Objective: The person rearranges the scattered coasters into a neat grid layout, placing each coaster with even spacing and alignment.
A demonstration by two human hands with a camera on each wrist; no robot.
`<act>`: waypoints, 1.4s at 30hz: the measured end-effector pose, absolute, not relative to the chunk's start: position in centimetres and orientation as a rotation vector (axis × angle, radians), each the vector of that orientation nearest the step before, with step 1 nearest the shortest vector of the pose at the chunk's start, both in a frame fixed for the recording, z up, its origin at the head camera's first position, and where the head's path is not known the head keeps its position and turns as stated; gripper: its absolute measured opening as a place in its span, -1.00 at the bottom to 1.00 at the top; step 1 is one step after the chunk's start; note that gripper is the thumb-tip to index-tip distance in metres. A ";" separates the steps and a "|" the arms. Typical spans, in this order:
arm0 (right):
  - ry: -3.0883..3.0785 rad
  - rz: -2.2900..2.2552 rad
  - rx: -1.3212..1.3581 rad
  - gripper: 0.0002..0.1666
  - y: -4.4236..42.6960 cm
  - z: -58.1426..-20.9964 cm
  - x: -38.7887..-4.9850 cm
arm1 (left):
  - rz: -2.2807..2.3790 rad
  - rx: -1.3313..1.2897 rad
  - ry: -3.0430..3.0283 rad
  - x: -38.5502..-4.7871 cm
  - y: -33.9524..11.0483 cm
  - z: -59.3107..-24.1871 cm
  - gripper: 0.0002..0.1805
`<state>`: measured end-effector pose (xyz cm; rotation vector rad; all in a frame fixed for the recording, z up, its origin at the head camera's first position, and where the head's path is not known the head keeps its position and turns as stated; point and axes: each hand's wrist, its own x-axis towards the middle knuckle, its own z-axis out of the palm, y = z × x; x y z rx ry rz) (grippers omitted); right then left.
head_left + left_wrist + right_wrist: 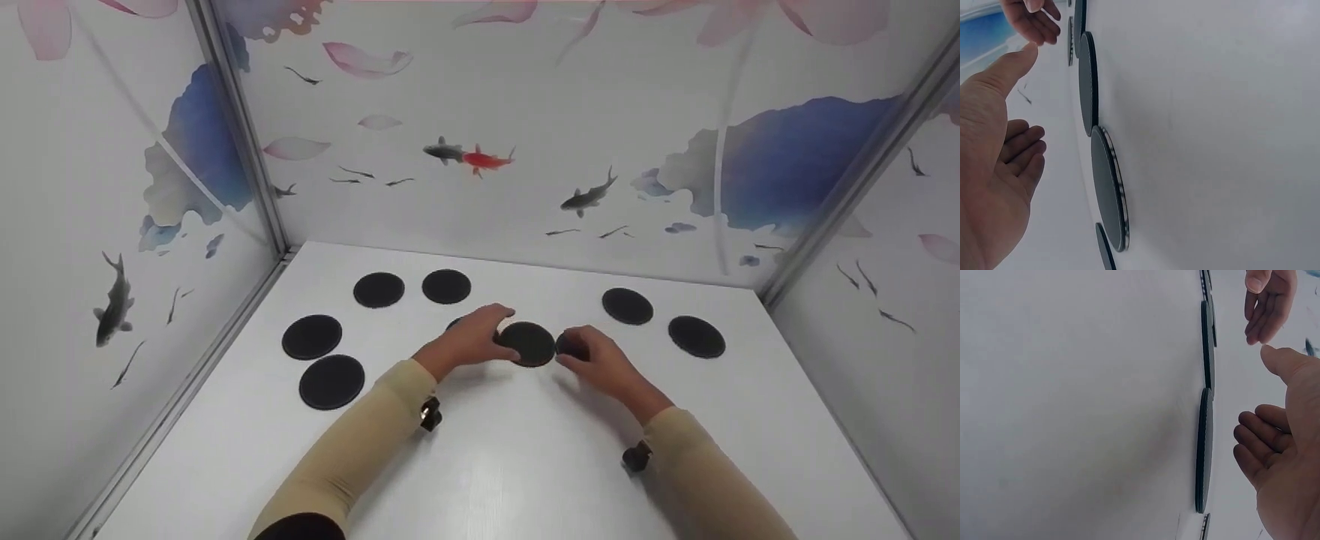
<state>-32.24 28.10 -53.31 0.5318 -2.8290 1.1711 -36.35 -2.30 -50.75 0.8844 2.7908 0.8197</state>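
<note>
A round black disc that looks like a coaster (527,345) lies flat on the white table between the two hands. My left hand (474,337) hovers at its left side, thumb apart from the loosely bent fingers, with nothing in its grasp. Most of another dark disc (453,322) is hidden beneath that hand. Over a disc (571,346) to the right, partly covered, hangs my right hand (600,360), its fingers relaxed and holding nothing. Both wrist views show a gap between palm and discs. In the left wrist view, the nearest disc (1107,188) has a striped layer under its dark top.
Black discs lie at the left, a lower one (331,382) beside an upper one (312,337). Two more, a disc (379,289) and its neighbour (446,286), lie farther back. At right are a disc (627,306) and another (696,337). Printed walls (510,217) enclose the table (487,465).
</note>
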 end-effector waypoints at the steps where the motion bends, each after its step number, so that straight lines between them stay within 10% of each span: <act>1: -2.825 1.164 0.546 -0.39 27.9 -53.3 -32.2 | 0.815 0.889 2.801 -36.3 -2.9 -50.7 -0.04; 42: -2.912 1.271 0.967 -0.19 9.3 -53.1 -31.5 | 1.108 0.369 2.773 -27.9 -28.4 -51.2 0.00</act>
